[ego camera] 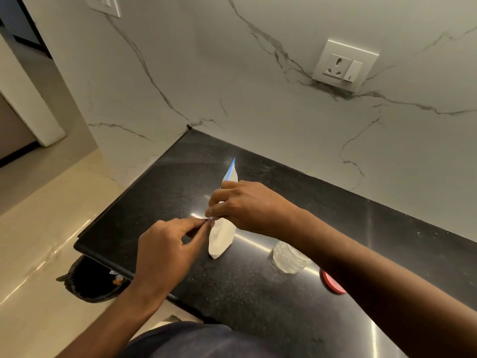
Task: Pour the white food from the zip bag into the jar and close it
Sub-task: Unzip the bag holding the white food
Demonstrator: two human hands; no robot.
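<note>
A clear zip bag [222, 239] with white food in its lower part stands upright on the black counter [232, 293]; its blue zip strip points up and away. My right hand [247, 205] grips the bag's upper part. My left hand [167, 251] pinches the near corner of the bag's top edge with thumb and forefinger. A clear ribbed jar [286, 259] stands without a lid to the right of the bag, partly hidden under my right forearm. Its red lid [331, 282] lies flat on the counter further right, also partly hidden by the arm.
White marble walls [258, 104] close the counter at the back and left, with a socket plate [344, 64] on the back wall. The counter's left edge drops to a tiled floor, where a black-lined bin [93, 282] stands just below.
</note>
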